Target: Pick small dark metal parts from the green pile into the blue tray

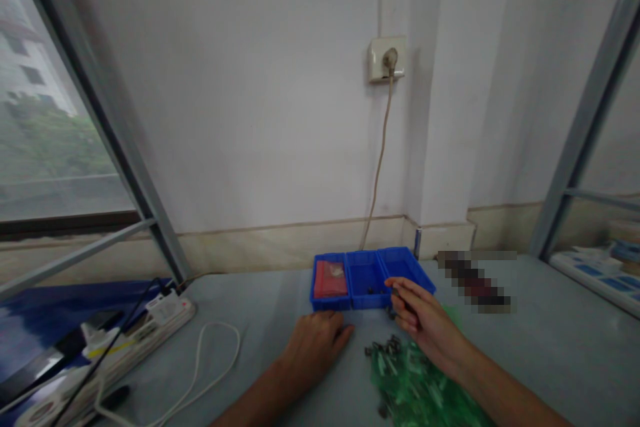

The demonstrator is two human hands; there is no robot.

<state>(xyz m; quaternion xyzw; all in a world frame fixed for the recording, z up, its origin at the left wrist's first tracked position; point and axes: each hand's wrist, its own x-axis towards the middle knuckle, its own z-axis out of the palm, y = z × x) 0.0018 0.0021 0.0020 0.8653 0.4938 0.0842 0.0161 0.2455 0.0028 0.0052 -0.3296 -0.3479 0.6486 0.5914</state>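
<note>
My left hand [319,341] rests palm down on the grey table, its thumb apart and its fingertips close to the front of the left blue bin [330,305]. Inside that bin lies a red packet [325,280]. My right hand [420,313] is raised before the middle blue bin [364,273] and the right blue bin [403,261], thumb and forefinger pinched. Something small and dark shows at the pinch, too small to name. A few dark bits lie in the middle bin. Below my right hand, small dark metal parts [393,345] lie beside a green plastic bag [420,387].
A power strip [135,343] with plugs and a white cable [200,347] lies at left. A pixelated object [475,283] is right of the bins. Behind them, a cord [383,153] hangs from a wall socket [375,61]. Grey metal posts [120,153] flank the table.
</note>
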